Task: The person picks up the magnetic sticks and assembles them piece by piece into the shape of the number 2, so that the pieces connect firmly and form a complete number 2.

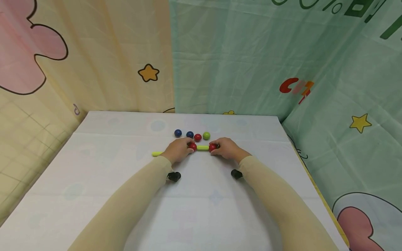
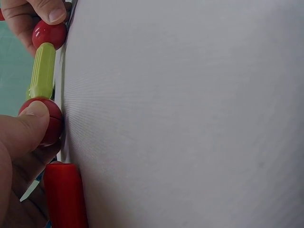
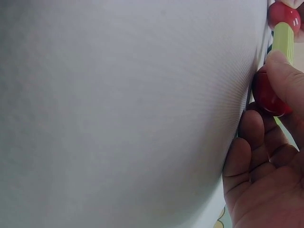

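Note:
A yellow-green ribbed rod (image 1: pixel 202 147) joins two red balls, one at each end, close above the white table. My left hand (image 1: pixel 177 150) pinches the left red ball (image 1: pixel 192 146) between thumb and fingers. At the other end, my right hand (image 1: pixel 228 149) pinches the right red ball (image 1: pixel 213 147); its remaining fingers curl loosely in the right wrist view. A red rod (image 2: pixel 65 197) lies beside the left hand's fingers in the left wrist view. From behind the left hand sticks out the end of another yellow-green rod (image 1: pixel 156 153).
Just beyond the hands sit two blue balls, a left one (image 1: pixel 178 133) and a right one (image 1: pixel 190 134), with a loose red ball (image 1: pixel 197 137) and a green ball (image 1: pixel 206 135). Printed curtains (image 1: pixel 251 62) hang behind the white table (image 1: pixel 201 216) and along its sides.

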Demonstrator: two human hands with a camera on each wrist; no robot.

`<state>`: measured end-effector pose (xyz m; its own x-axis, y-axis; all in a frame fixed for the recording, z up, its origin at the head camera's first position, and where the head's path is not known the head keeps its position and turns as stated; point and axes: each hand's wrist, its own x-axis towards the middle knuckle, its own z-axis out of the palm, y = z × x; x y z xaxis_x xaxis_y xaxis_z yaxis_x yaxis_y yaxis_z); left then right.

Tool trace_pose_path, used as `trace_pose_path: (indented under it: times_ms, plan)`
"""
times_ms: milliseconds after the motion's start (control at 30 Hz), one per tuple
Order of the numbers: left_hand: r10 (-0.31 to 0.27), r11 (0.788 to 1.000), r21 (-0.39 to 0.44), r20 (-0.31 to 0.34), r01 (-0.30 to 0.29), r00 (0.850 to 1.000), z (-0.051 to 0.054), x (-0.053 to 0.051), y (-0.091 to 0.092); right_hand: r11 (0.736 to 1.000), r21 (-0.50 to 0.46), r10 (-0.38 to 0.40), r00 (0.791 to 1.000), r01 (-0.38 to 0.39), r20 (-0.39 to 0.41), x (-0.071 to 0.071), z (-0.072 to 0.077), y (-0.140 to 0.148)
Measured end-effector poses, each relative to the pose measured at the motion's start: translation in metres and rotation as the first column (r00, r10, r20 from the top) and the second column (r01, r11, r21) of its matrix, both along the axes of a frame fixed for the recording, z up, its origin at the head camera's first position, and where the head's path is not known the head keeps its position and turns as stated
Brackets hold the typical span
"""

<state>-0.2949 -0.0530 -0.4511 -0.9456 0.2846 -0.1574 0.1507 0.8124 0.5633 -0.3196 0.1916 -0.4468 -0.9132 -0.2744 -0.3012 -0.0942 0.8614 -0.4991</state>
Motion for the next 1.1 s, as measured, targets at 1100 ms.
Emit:
trace_pose_path:
  times_ms: [1100]
  plan:
    - [-0.068,0.997,-0.035,0.043,0.07,0.997,0.011,0.0,-0.033,1.0,-0.014,-0.027,1.0,0.027,0.016,0.0,-0.001,0.0]
